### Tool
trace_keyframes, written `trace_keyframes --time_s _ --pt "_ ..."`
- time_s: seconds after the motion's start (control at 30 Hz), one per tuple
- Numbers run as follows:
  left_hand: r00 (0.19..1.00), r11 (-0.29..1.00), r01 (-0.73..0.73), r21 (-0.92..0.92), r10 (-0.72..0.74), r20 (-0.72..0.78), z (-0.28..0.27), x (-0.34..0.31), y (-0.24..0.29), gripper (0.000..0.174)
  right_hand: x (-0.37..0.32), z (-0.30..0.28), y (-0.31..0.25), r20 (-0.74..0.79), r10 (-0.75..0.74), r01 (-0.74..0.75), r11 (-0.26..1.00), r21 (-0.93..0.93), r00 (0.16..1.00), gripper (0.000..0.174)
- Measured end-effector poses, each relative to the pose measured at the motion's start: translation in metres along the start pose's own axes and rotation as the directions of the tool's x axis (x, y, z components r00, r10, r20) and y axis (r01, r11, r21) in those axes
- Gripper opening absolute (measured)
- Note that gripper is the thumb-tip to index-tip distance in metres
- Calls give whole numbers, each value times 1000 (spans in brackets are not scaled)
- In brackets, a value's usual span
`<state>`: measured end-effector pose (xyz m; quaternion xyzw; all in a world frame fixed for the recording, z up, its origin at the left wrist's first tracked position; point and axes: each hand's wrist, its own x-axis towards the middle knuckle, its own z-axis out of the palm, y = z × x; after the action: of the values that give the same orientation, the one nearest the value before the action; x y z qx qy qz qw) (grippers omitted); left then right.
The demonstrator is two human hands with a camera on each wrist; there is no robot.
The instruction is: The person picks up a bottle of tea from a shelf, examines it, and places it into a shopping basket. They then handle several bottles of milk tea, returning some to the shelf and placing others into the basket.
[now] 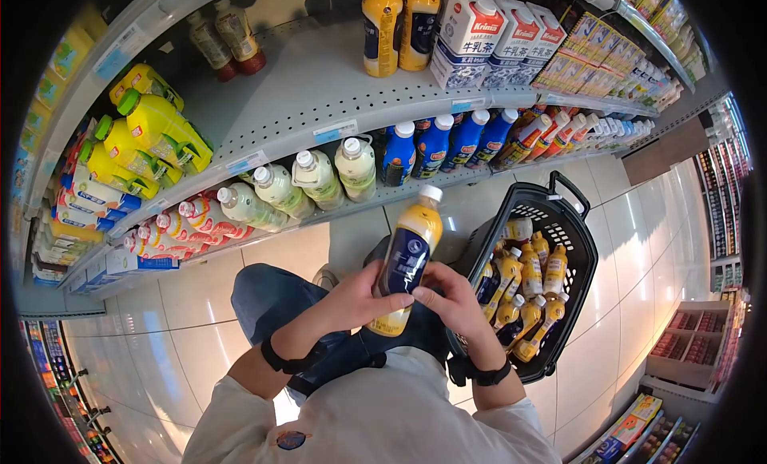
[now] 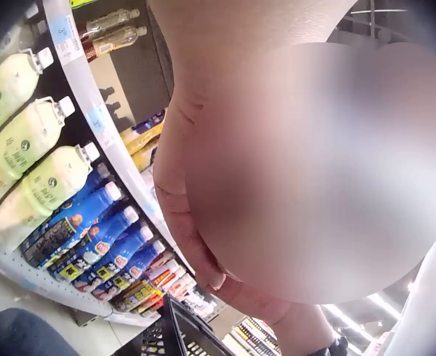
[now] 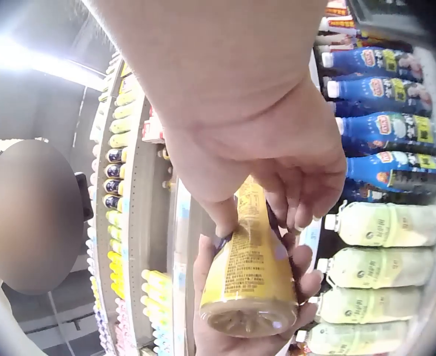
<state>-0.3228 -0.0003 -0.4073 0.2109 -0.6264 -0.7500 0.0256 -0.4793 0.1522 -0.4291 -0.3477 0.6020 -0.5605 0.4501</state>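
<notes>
A yellow drink bottle (image 1: 415,232) with a white cap and dark blue label is held over the person's lap, tilted with its cap toward the shelf. The left hand (image 1: 356,295) grips it from the left, thumb across the lower label. From the other side the right hand (image 1: 454,295) holds it, thumb on the label's edge. In the right wrist view, the bottle's base (image 3: 249,319) faces the camera, with the right hand (image 3: 266,159) above and left-hand fingers (image 3: 307,285) around it. A blurred patch covers much of the left wrist view, where the bottle is hidden.
A black basket (image 1: 587,284) with several yellow bottles (image 1: 531,272) stands on the floor at right. Two similar bottles (image 1: 399,29) are on the upper shelf (image 1: 319,89), beside milk tea cartons (image 1: 471,37). Below stand pale green bottles (image 1: 315,176) and blue bottles (image 1: 435,144).
</notes>
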Motion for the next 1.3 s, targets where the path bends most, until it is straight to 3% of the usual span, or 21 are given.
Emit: trace_keyframes --time_s 0.07,0.13,0.2,0.27,0.33,0.4,0.47,0.7,0.8,0.93,1.03,1.3 --pt "993 990 85 115 -94 73 -2 5 -15 55 -11 -9 4 -12 -5 4 995 -100 1000 31" --pt "989 975 119 189 -133 63 -6 10 -15 59 -25 -26 12 -190 1 -42 977 -208 982 29" --pt "970 933 197 302 -231 82 -9 14 0 61 -43 -55 43 -405 104 -171 976 -134 909 31" --pt "974 955 179 235 -205 92 -12 21 -22 60 -62 -88 75 -566 -37 -204 912 -356 823 43" --pt "980 983 176 54 -180 84 -13 24 -37 57 -82 -114 96 -590 -90 -481 489 -728 802 64" --pt "973 977 213 -3 -212 88 -16 25 -45 48 -109 -145 137 -660 13 -641 251 -725 751 103" --pt "971 952 238 -191 -232 55 -17 22 -46 46 -115 -146 132 -678 115 -687 68 -724 726 112" --pt "980 816 146 -559 -197 -31 -14 18 -56 38 -111 -148 129 -665 202 -678 -9 -735 719 109" --pt "971 877 146 -459 -216 -106 -15 24 -72 35 -120 -152 148 -669 65 -671 115 -732 741 97" --pt "981 897 144 -418 -184 -56 -18 30 -65 35 -123 -154 146 -630 79 -634 137 -761 773 85" --pt "981 927 136 -350 -174 -80 -18 35 -63 43 -124 -161 156 -625 76 -629 134 -766 777 84" --pt "986 930 145 -339 -166 -34 -17 41 -65 44 -124 -166 162 -632 96 -639 147 -755 769 86"
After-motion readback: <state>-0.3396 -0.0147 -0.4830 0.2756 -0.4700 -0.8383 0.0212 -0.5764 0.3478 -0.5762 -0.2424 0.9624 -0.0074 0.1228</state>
